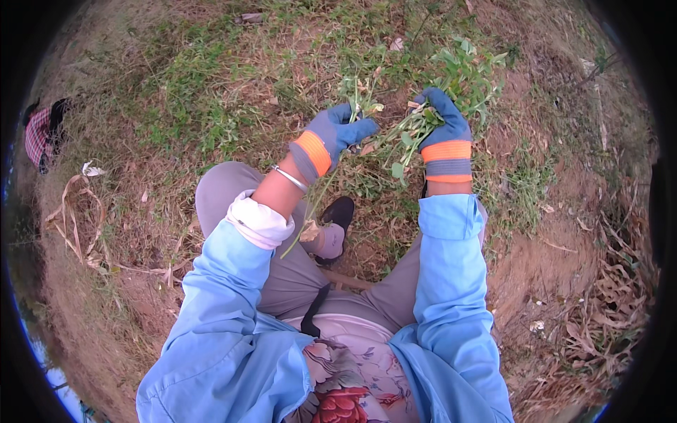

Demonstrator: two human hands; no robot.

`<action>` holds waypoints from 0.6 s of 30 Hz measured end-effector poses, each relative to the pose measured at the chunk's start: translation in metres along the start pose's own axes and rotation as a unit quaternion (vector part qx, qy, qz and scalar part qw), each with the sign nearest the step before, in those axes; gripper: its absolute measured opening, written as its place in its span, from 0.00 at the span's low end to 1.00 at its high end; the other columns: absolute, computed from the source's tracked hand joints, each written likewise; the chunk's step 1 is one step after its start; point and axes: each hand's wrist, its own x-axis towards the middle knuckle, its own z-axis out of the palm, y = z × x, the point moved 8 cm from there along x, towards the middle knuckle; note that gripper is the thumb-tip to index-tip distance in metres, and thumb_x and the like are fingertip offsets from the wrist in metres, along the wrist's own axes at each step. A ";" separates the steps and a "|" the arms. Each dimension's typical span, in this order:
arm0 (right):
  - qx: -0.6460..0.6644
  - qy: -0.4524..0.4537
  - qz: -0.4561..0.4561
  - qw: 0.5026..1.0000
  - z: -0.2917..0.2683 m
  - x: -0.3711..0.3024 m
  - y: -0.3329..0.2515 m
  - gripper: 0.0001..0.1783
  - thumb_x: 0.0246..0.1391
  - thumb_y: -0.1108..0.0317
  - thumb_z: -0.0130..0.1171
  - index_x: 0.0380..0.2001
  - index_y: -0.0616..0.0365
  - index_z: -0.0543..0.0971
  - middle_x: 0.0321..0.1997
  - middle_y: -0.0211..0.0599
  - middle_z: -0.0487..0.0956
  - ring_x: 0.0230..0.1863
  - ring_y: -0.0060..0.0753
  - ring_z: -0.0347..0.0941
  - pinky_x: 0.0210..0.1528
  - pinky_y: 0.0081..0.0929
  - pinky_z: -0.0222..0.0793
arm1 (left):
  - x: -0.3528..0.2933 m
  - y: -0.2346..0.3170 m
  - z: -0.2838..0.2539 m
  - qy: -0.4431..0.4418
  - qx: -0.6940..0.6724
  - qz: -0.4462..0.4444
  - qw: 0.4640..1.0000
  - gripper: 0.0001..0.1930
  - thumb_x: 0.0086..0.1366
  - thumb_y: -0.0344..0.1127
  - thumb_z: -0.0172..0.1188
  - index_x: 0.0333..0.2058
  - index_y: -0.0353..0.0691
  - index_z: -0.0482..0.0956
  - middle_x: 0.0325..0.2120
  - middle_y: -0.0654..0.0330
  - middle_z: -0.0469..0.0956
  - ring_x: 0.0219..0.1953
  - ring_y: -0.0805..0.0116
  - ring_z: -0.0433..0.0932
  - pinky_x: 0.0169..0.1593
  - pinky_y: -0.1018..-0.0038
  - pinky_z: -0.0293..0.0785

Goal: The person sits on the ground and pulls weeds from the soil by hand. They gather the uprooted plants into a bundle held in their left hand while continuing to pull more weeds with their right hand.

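Both my hands wear blue-grey work gloves with orange cuffs, held out over the ground in front of my bent legs. My left hand (338, 132) is closed on a thin green plant stem (328, 185), which hangs down past my wrist towards my knee; small leaves stick out above the fingers. Just to the right, my right hand (444, 121) grips a bunch of leafy green plants (414, 134). Its stems and leaves poke out to the left of the fist. Leafy growth (469, 74) shows behind the right hand; whether it belongs to the bunch I cannot tell.
Low green weeds (187, 106) and dry grass cover the ground ahead. Dry curled leaves (599, 317) lie in a heap at the right. A dry stalk (74, 218) lies at the left, with a person in checked cloth (39, 137) beyond it.
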 end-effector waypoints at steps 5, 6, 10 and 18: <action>0.096 0.057 0.033 0.993 -0.003 0.000 0.004 0.08 0.47 0.72 0.54 0.30 0.66 0.76 0.27 0.39 0.76 0.26 0.28 0.72 0.27 0.23 0.68 | -0.002 -0.005 0.013 -0.056 0.061 -0.018 0.996 0.14 0.50 0.38 0.60 0.36 0.38 0.73 0.26 0.68 0.73 0.26 0.81 0.68 0.28 0.82 0.63; 0.100 0.053 0.040 0.993 -0.003 0.001 0.004 0.08 0.47 0.72 0.54 0.30 0.66 0.76 0.27 0.39 0.76 0.26 0.28 0.71 0.27 0.22 0.68 | -0.003 -0.005 0.014 -0.064 0.067 -0.021 0.996 0.14 0.50 0.37 0.60 0.36 0.38 0.73 0.26 0.68 0.72 0.26 0.81 0.67 0.28 0.82 0.63; 0.106 0.033 0.048 0.993 -0.007 0.007 0.003 0.08 0.47 0.71 0.54 0.29 0.66 0.74 0.26 0.40 0.74 0.27 0.34 0.71 0.29 0.27 0.68 | -0.004 -0.006 0.013 -0.078 0.103 -0.007 0.992 0.16 0.51 0.39 0.59 0.37 0.37 0.73 0.24 0.68 0.71 0.23 0.80 0.65 0.26 0.82 0.62; 0.044 0.018 0.020 0.999 -0.017 0.011 -0.003 0.07 0.48 0.76 0.49 0.30 0.62 0.76 0.28 0.33 0.74 0.26 0.22 0.68 0.28 0.18 0.65 | -0.012 -0.006 0.020 -0.123 0.006 -0.068 0.990 0.18 0.52 0.40 0.56 0.38 0.34 0.73 0.25 0.67 0.72 0.21 0.80 0.65 0.25 0.83 0.62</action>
